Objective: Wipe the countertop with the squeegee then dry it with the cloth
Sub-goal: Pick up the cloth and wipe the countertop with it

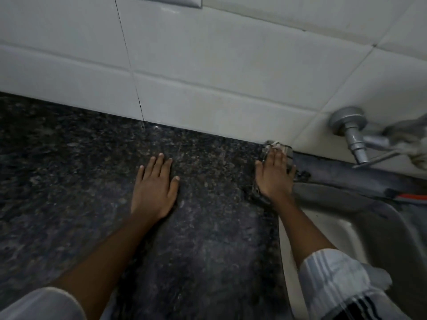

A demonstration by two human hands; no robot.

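Observation:
The dark speckled granite countertop (92,172) fills the left and middle of the head view. My left hand (154,188) lies flat on it, palm down, fingers spread, holding nothing. My right hand (276,174) presses flat on a small checked cloth (280,147) at the counter's back right corner, beside the wall and the sink edge. Most of the cloth is hidden under the hand. The object at the far right with an orange and grey part (413,197) may be the squeegee; I cannot tell.
White wall tiles (208,72) rise behind the counter. A steel sink (346,229) sits to the right, with a wall-mounted metal tap (353,135) above it and a rag (409,135) draped on the tap. A grey switch plate (175,0) is at top.

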